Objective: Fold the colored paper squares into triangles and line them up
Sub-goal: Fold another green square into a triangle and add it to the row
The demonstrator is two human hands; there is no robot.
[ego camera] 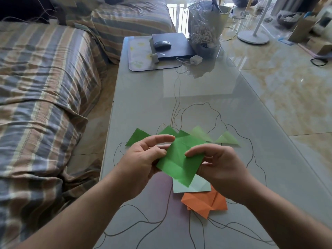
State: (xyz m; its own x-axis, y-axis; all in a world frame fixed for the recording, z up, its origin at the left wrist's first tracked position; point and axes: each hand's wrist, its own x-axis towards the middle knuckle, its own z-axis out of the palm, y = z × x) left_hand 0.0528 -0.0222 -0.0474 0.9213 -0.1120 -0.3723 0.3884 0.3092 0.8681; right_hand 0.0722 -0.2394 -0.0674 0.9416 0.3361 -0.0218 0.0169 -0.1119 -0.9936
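Behind green square (179, 159): folded triangles (197, 135), laptop (172, 45) w/ mouse (162, 44).

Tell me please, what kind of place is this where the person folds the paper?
Most likely a living room at home. A sofa with a striped cover stands beside a glass-topped coffee table, a closed laptop with a mouse lies at the table's far end, and a fan stand rests on the tiled floor.
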